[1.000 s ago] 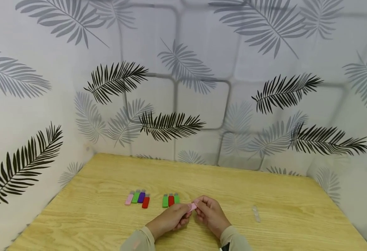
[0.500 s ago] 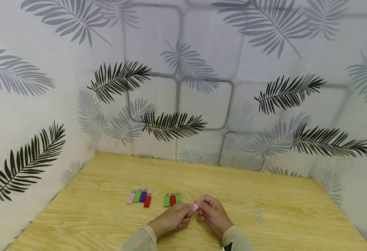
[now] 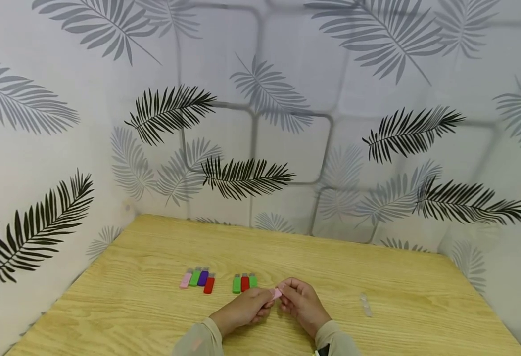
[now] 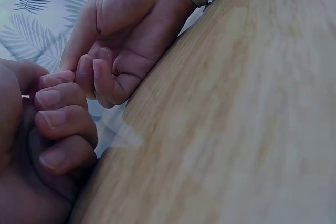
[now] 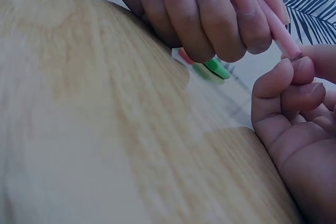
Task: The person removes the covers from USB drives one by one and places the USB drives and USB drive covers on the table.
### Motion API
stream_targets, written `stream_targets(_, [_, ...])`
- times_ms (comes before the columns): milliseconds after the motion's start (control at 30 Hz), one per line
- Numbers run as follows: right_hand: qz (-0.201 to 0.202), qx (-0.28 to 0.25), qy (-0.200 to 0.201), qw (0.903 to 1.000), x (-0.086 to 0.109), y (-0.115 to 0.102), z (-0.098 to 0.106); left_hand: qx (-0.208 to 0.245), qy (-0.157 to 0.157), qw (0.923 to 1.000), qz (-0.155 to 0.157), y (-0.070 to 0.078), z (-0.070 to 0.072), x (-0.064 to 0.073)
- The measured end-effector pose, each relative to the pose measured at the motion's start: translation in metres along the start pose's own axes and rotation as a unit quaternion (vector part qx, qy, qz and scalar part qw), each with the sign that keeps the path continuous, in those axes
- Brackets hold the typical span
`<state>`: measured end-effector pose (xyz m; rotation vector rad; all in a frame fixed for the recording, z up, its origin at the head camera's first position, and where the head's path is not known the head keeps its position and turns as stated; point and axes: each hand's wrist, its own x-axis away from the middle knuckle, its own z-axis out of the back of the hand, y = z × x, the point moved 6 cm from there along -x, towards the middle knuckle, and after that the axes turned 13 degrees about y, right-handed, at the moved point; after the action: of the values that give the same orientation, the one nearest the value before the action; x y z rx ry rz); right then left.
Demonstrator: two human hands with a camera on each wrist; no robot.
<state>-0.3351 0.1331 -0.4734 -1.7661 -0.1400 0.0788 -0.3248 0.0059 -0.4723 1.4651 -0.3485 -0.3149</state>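
My left hand point(image 3: 244, 307) grips a pink USB flash drive point(image 3: 276, 293) between thumb and curled fingers. From the other side, my right hand point(image 3: 304, 304) pinches the drive's far end with thumb and forefinger, covering that tip. In the right wrist view the pink drive point(image 5: 278, 29) slants between both hands, with a bit of dark showing where the right fingertips point(image 5: 302, 69) meet it. The left wrist view shows both hands point(image 4: 65, 114) with fingers curled close together; the drive is mostly hidden there. Both hands are low over the front of the wooden table point(image 3: 153, 316).
Just beyond the left hand, a green drive point(image 3: 236, 284), a red drive point(image 3: 245, 284) and another green drive point(image 3: 253, 281) lie side by side. Farther left are pink point(image 3: 186, 280), green point(image 3: 195, 278), purple point(image 3: 203, 278) and red drives point(image 3: 209, 284). Clear plastic pieces point(image 3: 365, 305) lie at right.
The head view has shifted slightly. Both hands stay together on the pink USB flash drive with almost no movement.
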Motion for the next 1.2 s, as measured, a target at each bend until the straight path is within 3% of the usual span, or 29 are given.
stream_targets(233, [-0.008,-0.004,-0.017,0.9998,0.0011,-0.0011,-0.0015,0.001,-0.008,1.0,-0.002,0.0016,-0.001,0.0017])
stream_targets(467, [-0.012,-0.011,0.001,0.9999,-0.0001,0.0009,0.0006,-0.007,0.001,1.0,-0.005,0.0015,0.0003,0.0013])
stream_targets(700, [-0.009,-0.011,-0.018,0.9997,0.0004,0.0006,0.0,-0.007,0.0,1.0,-0.005,0.0009,-0.0009,0.0007])
stream_targets(1033, [-0.012,-0.019,-0.011,0.9997,0.0001,-0.0004,0.0009,-0.01,0.008,0.9999,0.001,0.0002,0.0003,-0.0004])
stream_targets(1200, [-0.018,-0.02,-0.029,0.9992,-0.0005,0.0003,-0.0007,-0.006,0.031,0.9995,0.007,-0.0023,0.0053,-0.0009])
